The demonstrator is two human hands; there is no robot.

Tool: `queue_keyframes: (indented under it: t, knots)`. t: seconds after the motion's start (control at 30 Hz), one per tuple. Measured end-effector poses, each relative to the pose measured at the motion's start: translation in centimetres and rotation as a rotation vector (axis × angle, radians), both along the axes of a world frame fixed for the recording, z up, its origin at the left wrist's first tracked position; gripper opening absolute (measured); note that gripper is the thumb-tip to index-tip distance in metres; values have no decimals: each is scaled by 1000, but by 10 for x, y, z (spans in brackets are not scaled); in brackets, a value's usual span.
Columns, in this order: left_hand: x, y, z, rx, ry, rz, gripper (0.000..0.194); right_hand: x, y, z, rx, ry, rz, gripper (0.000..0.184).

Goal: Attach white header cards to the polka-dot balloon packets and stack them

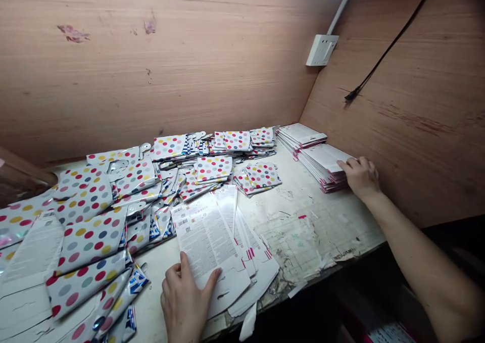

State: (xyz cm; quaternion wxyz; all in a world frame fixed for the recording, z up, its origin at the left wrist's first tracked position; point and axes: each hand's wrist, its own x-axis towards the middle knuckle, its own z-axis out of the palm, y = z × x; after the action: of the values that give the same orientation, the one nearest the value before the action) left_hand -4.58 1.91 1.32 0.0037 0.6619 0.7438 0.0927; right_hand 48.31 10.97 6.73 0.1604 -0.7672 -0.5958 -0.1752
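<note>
My left hand (187,297) rests on the near edge of a fanned pile of flat printed cards (212,242), thumb and index finger spread apart on the top sheet. The cards have fine text, barcodes and pink marks at the edges. Over at the right, my right hand (361,176) has its fingers curled at the corner of a stack of folded white cards (322,158) with pink edges; its fingertips pinch the top one, though their undersides are hidden. A second stack of folded cards (301,133) lies right behind it, against the back corner.
Polka-dot pouches (91,237) lie in heaps across the left and back of the worn table (295,232). More printed sheets (34,252) lie at far left. Wooden panels (189,70) enclose the back and right, with a wall socket (322,50) and a hanging black cable (390,50).
</note>
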Motion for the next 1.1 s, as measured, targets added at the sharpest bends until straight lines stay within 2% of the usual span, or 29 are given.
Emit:
queue_keyframes:
  t: [0.1,0.17,0.23,0.3,0.33,0.37,0.4,0.43,0.47,0.53,0.6,0.7,0.8,0.87,0.97,1.1]
  knots:
    - [-3,4,8,-55,-28,101,96,-10,5,5,-21,75,-37,35]
    - [-8,6,15,-70,-134,166,91,-39,-3,8,-4,126,-50,43]
    - [-12,5,22,-92,-430,214,73,-90,-21,9,4,205,7,46]
    - [-11,-1,28,-52,-890,263,56,-158,-52,7,-75,418,179,43]
    - [-7,-5,32,5,-1113,281,51,-195,-71,6,-168,559,305,42]
    - [-2,-8,35,78,-1304,294,48,-232,-90,5,-374,969,460,42]
    - [5,-12,39,150,-1420,300,48,-266,-108,5,-603,1358,534,45]
    - [12,-16,42,188,-1485,292,52,-295,-124,4,-690,1659,518,48]
    - [18,-20,45,195,-1526,278,62,-320,-136,4,-702,1908,487,50]
    - [29,-26,50,158,-1537,253,81,-352,-147,3,-579,2226,376,53]
    - [34,-31,52,125,-1493,252,92,-366,-146,2,-436,2383,302,52]
    - [36,-36,45,181,-1385,286,100,-370,-137,-4,-363,2491,240,45]
    - [38,-43,28,216,-1304,354,113,-374,-134,-12,-327,2471,195,42]
    - [39,-51,17,173,-1279,403,116,-378,-134,-16,-293,2425,186,43]
    - [34,-66,11,-4,-1364,373,101,-376,-135,-15,-349,2365,193,44]
    - [13,-75,23,-337,-1543,142,70,-364,-138,-4,-448,2391,220,43]
